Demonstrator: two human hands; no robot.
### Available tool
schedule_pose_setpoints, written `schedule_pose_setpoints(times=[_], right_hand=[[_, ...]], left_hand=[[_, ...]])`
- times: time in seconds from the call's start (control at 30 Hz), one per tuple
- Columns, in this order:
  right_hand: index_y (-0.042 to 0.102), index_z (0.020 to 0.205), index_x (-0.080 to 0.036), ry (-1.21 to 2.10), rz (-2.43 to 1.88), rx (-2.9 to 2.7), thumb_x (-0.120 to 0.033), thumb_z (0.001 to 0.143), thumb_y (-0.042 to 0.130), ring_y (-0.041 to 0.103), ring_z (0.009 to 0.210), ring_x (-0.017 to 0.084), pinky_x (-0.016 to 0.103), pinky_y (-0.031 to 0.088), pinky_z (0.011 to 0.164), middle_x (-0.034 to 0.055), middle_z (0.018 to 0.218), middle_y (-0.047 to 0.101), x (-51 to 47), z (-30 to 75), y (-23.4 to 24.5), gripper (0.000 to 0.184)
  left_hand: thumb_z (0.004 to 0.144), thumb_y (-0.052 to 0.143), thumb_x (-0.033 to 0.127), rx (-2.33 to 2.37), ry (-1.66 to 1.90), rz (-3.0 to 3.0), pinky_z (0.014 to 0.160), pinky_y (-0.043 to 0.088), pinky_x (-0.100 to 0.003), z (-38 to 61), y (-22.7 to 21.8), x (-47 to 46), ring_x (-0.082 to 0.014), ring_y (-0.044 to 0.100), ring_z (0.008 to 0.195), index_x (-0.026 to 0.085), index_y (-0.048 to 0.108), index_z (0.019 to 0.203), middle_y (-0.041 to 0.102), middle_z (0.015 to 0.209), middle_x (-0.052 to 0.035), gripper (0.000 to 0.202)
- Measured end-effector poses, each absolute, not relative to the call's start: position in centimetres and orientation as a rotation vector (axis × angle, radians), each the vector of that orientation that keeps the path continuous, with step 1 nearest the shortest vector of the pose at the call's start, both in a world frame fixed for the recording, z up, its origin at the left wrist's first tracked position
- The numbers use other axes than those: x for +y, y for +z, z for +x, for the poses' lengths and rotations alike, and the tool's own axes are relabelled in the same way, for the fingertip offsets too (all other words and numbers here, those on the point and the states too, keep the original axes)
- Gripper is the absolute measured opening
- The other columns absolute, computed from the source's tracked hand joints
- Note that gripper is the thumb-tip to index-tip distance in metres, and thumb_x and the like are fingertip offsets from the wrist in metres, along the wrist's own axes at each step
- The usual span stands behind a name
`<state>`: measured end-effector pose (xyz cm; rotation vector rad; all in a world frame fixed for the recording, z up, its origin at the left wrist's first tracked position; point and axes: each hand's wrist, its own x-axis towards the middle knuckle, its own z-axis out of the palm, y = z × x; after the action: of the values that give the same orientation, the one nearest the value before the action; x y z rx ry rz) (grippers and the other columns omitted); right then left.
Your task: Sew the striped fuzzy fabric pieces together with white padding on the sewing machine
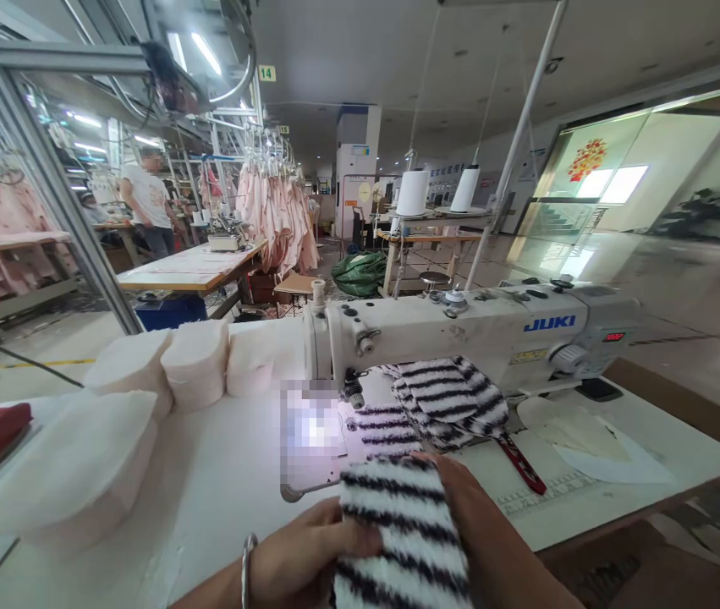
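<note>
A black-and-white striped plush fabric piece [401,529] is held up in front of the sewing machine, near the table's front edge. My left hand [312,541] grips its left side, thumb pressed on the front face and the other fingers mostly out of sight. Along its upper right edge is my right hand [452,486], closed on the fabric with its fingertips hidden behind it. Beyond my hands, another striped piece [388,430] lies flat near the lit needle area, which is blurred out. A pile of striped pieces [452,393] rests under the arm of the white sewing machine [448,334].
Stacks of white padded pieces [195,364] line the table's left side, with a larger stack [74,474] nearer me. Red-handled scissors [523,465] and pale paper pieces [588,440] lie to the right. Thread cones [411,193] stand behind the machine; a person [149,203] stands farther back.
</note>
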<state>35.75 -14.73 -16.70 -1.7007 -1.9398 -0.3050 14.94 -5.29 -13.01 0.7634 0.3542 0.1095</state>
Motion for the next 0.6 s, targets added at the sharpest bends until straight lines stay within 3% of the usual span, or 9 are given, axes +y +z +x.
schedule_pose_setpoints(times=[0.17,0.27,0.4,0.5,0.6], right_hand=[[0.064,0.111,-0.02,-0.39,-1.787,-1.787,-0.01,0.09,0.033,0.064,0.104,0.014,0.02,0.055,0.08,0.0069,0.109,0.07,-17.8,37.2,-13.1,0.039],[0.062,0.114,-0.021,-0.435,-1.824,-1.721,-0.012,0.092,0.035,0.065,0.102,0.012,0.017,0.054,0.077,0.0056,0.109,0.069,-17.8,37.9,-11.9,0.036],[0.059,0.12,-0.018,-0.487,-1.858,-1.698,-0.018,0.093,0.038,0.057,0.116,0.021,0.034,0.053,0.091,0.0116,0.124,0.061,-16.1,39.3,-11.9,0.034],[0.054,0.128,-0.017,-0.496,-1.868,-1.723,-0.014,0.091,0.042,0.045,0.129,0.029,0.048,0.045,0.101,0.0145,0.138,0.05,-14.3,40.8,-12.6,0.039],[0.059,0.118,-0.018,-0.46,-1.85,-1.778,-0.014,0.09,0.051,0.05,0.123,0.026,0.05,0.044,0.099,0.0116,0.13,0.057,-12.6,42.5,-13.1,0.03]], left_hand=[[0.081,0.066,0.031,0.53,0.209,0.728,0.089,0.048,-0.039,16.1,-13.0,-4.6,-0.0279,0.068,0.092,0.008,0.063,0.11,0.072,0.1,-0.0148,0.037],[0.085,0.062,0.03,0.533,0.284,0.77,0.09,0.049,-0.038,17.9,-12.8,-4.1,-0.0273,0.067,0.097,0.008,0.059,0.115,0.071,0.106,-0.0145,0.038],[0.084,0.065,0.028,0.559,0.428,0.903,0.083,0.052,-0.034,20.6,-12.9,-3.5,-0.0257,0.066,0.1,0.011,0.058,0.115,0.069,0.113,-0.0133,0.036],[0.082,0.068,0.03,0.604,0.482,0.973,0.083,0.053,-0.033,21.9,-13.1,-3.2,-0.0255,0.066,0.1,0.012,0.058,0.114,0.069,0.113,-0.0126,0.038],[0.076,0.075,0.032,0.66,0.538,1.043,0.086,0.052,-0.033,22.4,-13.1,-3.3,-0.0255,0.065,0.103,0.016,0.058,0.111,0.07,0.111,-0.0101,0.042]])
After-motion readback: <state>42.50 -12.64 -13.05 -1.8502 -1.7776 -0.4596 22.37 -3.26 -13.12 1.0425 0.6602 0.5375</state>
